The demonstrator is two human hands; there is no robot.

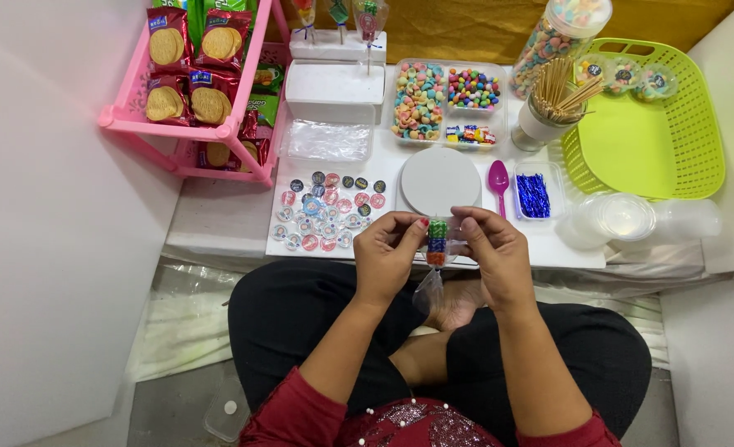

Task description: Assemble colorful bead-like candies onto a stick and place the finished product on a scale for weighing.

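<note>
A candy skewer (437,241) in a clear bag (430,285) stands upright between both hands, just in front of the white round dish (440,180). The left hand (390,252) and right hand (493,251) each pinch the bag's top on either side, fingers closed on it.

Pink rack (127,116), green basket (698,157)

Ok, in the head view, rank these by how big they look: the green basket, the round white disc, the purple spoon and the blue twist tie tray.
1. Green basket
2. Round white disc
3. Blue twist tie tray
4. Purple spoon

All four lie on the same table at similar distance, so the order looks safe.
</note>
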